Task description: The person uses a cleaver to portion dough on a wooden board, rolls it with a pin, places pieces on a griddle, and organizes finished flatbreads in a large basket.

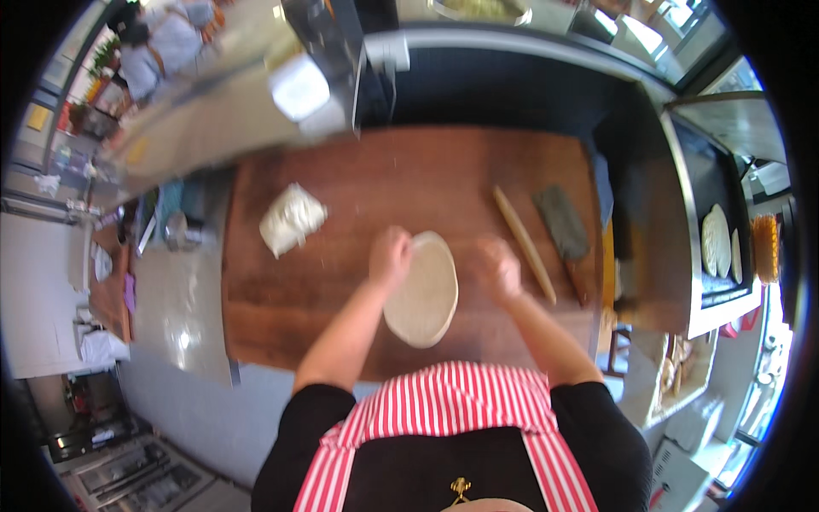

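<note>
A flat oval sheet of dough (423,297) lies in front of me on a reddish-brown wooden board (409,173). My left hand (391,255) is at the dough's upper left edge; blur hides whether its fingers pinch it. To the right of the sheet, apart from it, my right hand (500,267) hovers with curled fingers, also blurred. A slim wooden rolling pin (526,246) lies slanted just beyond that hand. Beside the pin rests a broad grey, flat tool (563,221) with a brown handle. A pale, lumpy mass, probably dough (293,219), sits at the left of the board.
On the right, a metal-framed unit (681,173) has flat pale breads or dough pieces (716,243) on its dark surface. A dark recess (499,86) borders the board's far side. A metal counter (179,301) adjoins the left. At upper left is another person (163,48).
</note>
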Action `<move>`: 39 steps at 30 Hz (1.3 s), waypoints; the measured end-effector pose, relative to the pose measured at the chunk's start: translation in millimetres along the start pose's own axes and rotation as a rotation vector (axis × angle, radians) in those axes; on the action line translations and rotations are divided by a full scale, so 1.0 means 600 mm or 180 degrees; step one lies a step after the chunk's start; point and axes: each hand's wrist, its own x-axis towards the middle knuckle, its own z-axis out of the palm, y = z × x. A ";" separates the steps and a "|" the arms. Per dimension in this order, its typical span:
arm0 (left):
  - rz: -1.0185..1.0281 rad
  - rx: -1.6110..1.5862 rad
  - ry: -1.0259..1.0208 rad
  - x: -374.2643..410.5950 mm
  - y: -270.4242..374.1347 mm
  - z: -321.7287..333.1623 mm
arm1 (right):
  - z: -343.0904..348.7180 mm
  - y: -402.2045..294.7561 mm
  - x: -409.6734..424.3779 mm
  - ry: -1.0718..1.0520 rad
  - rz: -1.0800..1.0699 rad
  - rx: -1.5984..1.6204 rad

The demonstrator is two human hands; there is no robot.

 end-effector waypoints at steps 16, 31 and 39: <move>-0.1522 -0.2310 -0.0631 -0.013 0.177 -0.221 | -0.145 -0.208 0.086 -0.1947 0.0894 0.1987; -0.4242 -0.3108 -0.0401 -0.230 0.080 -0.057 | 0.005 -0.096 -0.056 -0.1883 0.2806 0.1822; -0.4348 -0.3871 -0.0628 -0.302 0.184 -0.034 | -0.037 -0.093 -0.164 -0.3160 0.2884 0.2158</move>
